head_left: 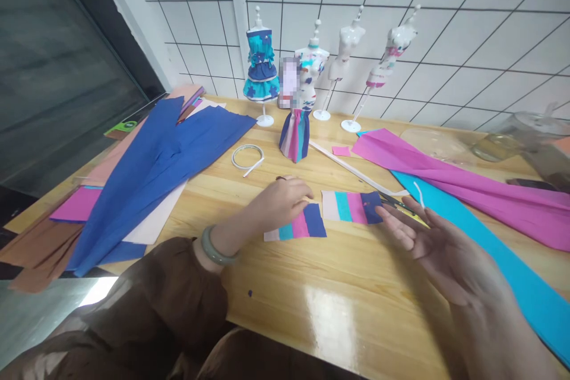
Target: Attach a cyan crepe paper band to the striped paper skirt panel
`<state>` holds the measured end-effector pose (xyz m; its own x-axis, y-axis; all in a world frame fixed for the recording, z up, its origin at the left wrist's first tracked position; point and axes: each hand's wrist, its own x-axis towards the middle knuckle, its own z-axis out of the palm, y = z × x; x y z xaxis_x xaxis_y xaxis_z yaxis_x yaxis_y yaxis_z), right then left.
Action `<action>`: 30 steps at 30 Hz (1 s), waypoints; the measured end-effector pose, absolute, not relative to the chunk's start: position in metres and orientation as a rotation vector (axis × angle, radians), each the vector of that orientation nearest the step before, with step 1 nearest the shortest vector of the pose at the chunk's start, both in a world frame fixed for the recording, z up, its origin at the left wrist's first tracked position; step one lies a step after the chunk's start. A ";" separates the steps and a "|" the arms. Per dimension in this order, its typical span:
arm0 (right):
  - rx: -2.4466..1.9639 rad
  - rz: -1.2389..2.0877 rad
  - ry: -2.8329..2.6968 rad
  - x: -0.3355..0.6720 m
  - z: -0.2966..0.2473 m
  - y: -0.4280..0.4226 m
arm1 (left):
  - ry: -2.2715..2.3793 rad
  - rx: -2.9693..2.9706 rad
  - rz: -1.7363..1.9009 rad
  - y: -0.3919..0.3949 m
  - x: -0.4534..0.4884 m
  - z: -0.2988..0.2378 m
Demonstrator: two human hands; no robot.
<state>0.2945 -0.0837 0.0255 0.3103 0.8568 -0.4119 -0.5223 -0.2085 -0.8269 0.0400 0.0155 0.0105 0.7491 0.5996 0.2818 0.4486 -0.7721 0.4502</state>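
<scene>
Two striped pieces of crepe paper lie side by side on the table, banded in pale pink, turquoise, magenta and dark blue. My left hand (285,200) is over the left striped piece (303,222), fingers loosely bent with the thumb apart from them; whether they touch the paper is hard to see. At the right end of the other striped piece (351,207) is my right hand (445,252), palm turned up, fingers spread and holding nothing. Scissors (392,202) lie partly hidden behind its fingers, and a short white strip (420,195) shows just above them.
Four small dress forms stand along the tiled wall, including one in a blue dress (260,65) and one in a striped skirt (294,135). A tape roll (247,157) lies in front. Blue crepe paper (164,172) is at left, magenta (467,184) and turquoise sheets (503,261) at right.
</scene>
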 end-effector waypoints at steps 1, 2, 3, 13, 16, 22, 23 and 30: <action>-1.241 1.294 -0.372 0.296 0.024 -0.083 | 0.718 2.629 0.579 0.012 0.043 0.007; -1.250 1.285 -0.378 0.297 0.023 -0.083 | 0.648 2.664 0.551 0.010 0.046 0.004; -1.260 1.277 -0.384 0.298 0.021 -0.082 | 0.600 2.694 0.512 0.007 0.048 0.001; -1.450 1.138 -0.833 0.276 0.010 -0.092 | 0.684 2.386 0.726 0.000 0.055 0.001; -1.536 1.162 -1.061 0.261 0.012 -0.098 | 0.796 2.006 0.757 -0.004 0.057 0.006; -1.613 1.138 -1.225 0.255 0.017 -0.100 | 0.722 1.637 0.644 -0.009 0.059 0.013; -1.622 1.132 -1.248 0.256 0.017 -0.100 | 0.708 1.627 0.642 -0.009 0.058 0.014; -1.662 1.082 -1.341 0.258 0.016 -0.100 | 0.721 1.666 0.578 -0.012 0.060 0.019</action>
<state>0.2576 -0.0998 0.0155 0.1024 0.9813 -0.1629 0.3668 -0.1895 -0.9108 0.0604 -0.0122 0.0190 0.6873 0.7263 -0.0053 0.1530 -0.1377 0.9786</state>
